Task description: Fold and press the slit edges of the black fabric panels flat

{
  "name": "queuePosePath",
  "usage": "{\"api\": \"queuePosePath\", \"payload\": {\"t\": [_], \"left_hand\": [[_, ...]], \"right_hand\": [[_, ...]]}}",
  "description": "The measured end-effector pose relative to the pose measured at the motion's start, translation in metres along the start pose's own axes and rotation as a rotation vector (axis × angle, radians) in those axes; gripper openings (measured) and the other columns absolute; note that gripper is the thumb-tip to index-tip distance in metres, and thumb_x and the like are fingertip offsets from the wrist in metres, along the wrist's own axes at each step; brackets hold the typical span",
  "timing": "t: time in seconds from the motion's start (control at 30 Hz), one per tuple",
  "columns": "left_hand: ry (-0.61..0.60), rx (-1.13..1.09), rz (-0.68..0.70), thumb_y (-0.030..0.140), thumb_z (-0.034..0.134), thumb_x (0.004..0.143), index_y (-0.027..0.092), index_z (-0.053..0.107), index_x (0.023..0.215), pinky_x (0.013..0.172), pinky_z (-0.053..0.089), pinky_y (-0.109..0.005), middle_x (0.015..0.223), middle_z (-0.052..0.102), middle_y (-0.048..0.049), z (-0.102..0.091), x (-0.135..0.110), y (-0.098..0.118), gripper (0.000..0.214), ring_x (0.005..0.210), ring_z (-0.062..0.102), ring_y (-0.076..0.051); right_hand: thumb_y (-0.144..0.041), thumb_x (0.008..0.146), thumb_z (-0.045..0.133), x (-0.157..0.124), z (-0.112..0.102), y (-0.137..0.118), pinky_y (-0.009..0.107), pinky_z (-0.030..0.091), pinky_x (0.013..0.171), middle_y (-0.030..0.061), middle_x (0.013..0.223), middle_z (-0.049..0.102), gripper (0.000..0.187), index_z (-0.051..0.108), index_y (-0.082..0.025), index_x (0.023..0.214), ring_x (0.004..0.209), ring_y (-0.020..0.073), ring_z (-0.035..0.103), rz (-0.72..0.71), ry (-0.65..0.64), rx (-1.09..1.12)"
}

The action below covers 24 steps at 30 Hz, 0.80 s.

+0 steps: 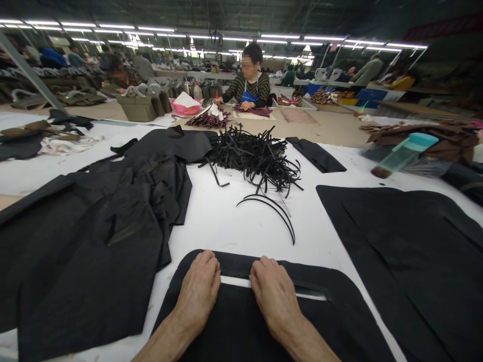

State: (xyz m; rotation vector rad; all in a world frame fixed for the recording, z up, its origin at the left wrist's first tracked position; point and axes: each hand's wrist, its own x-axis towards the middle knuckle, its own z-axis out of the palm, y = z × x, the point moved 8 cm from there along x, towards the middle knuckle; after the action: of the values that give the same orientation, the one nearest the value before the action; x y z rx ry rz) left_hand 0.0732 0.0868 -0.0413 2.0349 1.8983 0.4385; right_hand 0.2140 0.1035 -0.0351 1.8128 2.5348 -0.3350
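Observation:
In front of me lies a black sheet-material panel [237, 322] with rounded top corners. A long slot [311, 295] cut near its top edge lets white show through. My left hand [199, 284] is closed on the band above the slot, left of the middle, its fingers curled over the material. My right hand [275, 289] grips the same band a little farther right. Both sets of fingertips are partly hidden. Beyond the panel, thin curved black strips [279, 211] lie on the white table surface [219, 221].
Crumpled black sheets [94, 251] cover the left side. A stack of black panels [415, 251] lies at right. Farther off are a heap of black strips [252, 153], a teal-lidded bottle [405, 153], a pink basin [184, 106] and a co-worker [249, 85] seated opposite.

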Motion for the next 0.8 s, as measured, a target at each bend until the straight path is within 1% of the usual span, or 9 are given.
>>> {"api": "queuePosePath", "payload": {"t": [0.1, 0.2, 0.27, 0.33, 0.4, 0.47, 0.53, 0.67, 0.8], "left_hand": [[0.013, 0.039, -0.014, 0.005, 0.035, 0.083, 0.017, 0.048, 0.079, 0.075, 0.044, -0.036, 0.085, 0.051, -0.0047, -0.001, -0.004, 0.003, 0.018, 0.081, 0.049, -0.020], [0.045, 0.162, 0.023, 0.002, 0.034, 0.082, 0.016, 0.052, 0.092, 0.080, 0.042, -0.043, 0.095, 0.053, -0.0080, 0.000, -0.007, 0.012, 0.025, 0.088, 0.048, -0.025], [0.044, 0.305, 0.140, 0.000, 0.035, 0.081, 0.016, 0.053, 0.099, 0.079, 0.041, -0.044, 0.099, 0.054, -0.0084, 0.005, -0.008, 0.024, 0.030, 0.089, 0.048, -0.025], [0.006, 0.417, 0.328, -0.001, 0.037, 0.080, 0.016, 0.051, 0.106, 0.078, 0.042, -0.040, 0.098, 0.055, -0.0077, 0.013, -0.011, 0.037, 0.034, 0.087, 0.049, -0.024], [-0.058, 0.448, 0.510, -0.001, 0.039, 0.079, 0.016, 0.046, 0.117, 0.079, 0.042, -0.037, 0.097, 0.055, -0.0066, 0.021, -0.015, 0.046, 0.042, 0.088, 0.050, -0.022], [-0.104, 0.462, 0.620, 0.001, 0.039, 0.081, 0.019, 0.038, 0.127, 0.079, 0.041, -0.036, 0.098, 0.056, -0.0052, 0.023, -0.018, 0.050, 0.050, 0.088, 0.051, -0.021], [-0.131, 0.477, 0.651, 0.003, 0.040, 0.082, 0.023, 0.034, 0.131, 0.078, 0.040, -0.035, 0.098, 0.056, -0.0041, 0.023, -0.019, 0.049, 0.053, 0.088, 0.051, -0.021], [-0.125, 0.494, 0.670, 0.006, 0.043, 0.082, 0.023, 0.037, 0.129, 0.077, 0.038, -0.035, 0.100, 0.056, -0.0049, 0.024, -0.020, 0.046, 0.050, 0.090, 0.051, -0.022], [-0.051, 0.513, 0.688, 0.001, 0.040, 0.081, 0.019, 0.043, 0.123, 0.078, 0.039, -0.036, 0.102, 0.056, -0.0064, 0.023, -0.023, 0.034, 0.045, 0.091, 0.052, -0.022]], "right_hand": [[-0.007, 0.088, 0.056, 0.001, 0.001, 0.000, 0.034, 0.035, 0.074, 0.0032, 0.085, 0.057, 0.015, 0.060, -0.019, 0.080, 0.084, 0.0224, 0.051, 0.001, -0.032, -0.005], [-0.008, 0.087, 0.056, 0.004, -0.001, 0.001, 0.034, 0.035, 0.074, 0.0038, 0.087, 0.058, 0.013, 0.061, -0.018, 0.081, 0.085, 0.0233, 0.052, 0.000, -0.057, -0.003], [-0.009, 0.087, 0.056, 0.006, -0.002, 0.001, 0.034, 0.036, 0.073, 0.0043, 0.087, 0.059, 0.012, 0.062, -0.018, 0.082, 0.085, 0.0238, 0.053, 0.004, -0.078, -0.002], [-0.009, 0.086, 0.056, 0.008, -0.003, 0.002, 0.032, 0.036, 0.070, 0.0047, 0.085, 0.060, 0.011, 0.063, -0.017, 0.082, 0.083, 0.0238, 0.054, 0.012, -0.100, -0.002], [-0.009, 0.086, 0.056, 0.011, -0.004, 0.003, 0.030, 0.036, 0.066, 0.0050, 0.082, 0.061, 0.012, 0.064, -0.017, 0.081, 0.080, 0.0231, 0.056, 0.026, -0.111, -0.002], [-0.010, 0.086, 0.055, 0.013, -0.004, 0.004, 0.029, 0.035, 0.064, 0.0054, 0.080, 0.062, 0.013, 0.064, -0.017, 0.080, 0.078, 0.0222, 0.057, 0.044, -0.107, -0.002], [-0.010, 0.086, 0.055, 0.014, -0.003, 0.006, 0.027, 0.035, 0.063, 0.0058, 0.079, 0.063, 0.014, 0.064, -0.017, 0.079, 0.078, 0.0213, 0.057, 0.062, -0.103, 0.001], [-0.010, 0.084, 0.056, 0.014, -0.003, 0.008, 0.026, 0.035, 0.062, 0.0055, 0.079, 0.064, 0.012, 0.064, -0.017, 0.078, 0.077, 0.0207, 0.058, 0.083, -0.111, 0.021], [-0.010, 0.083, 0.056, 0.013, -0.007, 0.008, 0.026, 0.035, 0.062, 0.0047, 0.079, 0.064, 0.011, 0.064, -0.016, 0.078, 0.076, 0.0202, 0.058, 0.092, -0.128, 0.052]]}}
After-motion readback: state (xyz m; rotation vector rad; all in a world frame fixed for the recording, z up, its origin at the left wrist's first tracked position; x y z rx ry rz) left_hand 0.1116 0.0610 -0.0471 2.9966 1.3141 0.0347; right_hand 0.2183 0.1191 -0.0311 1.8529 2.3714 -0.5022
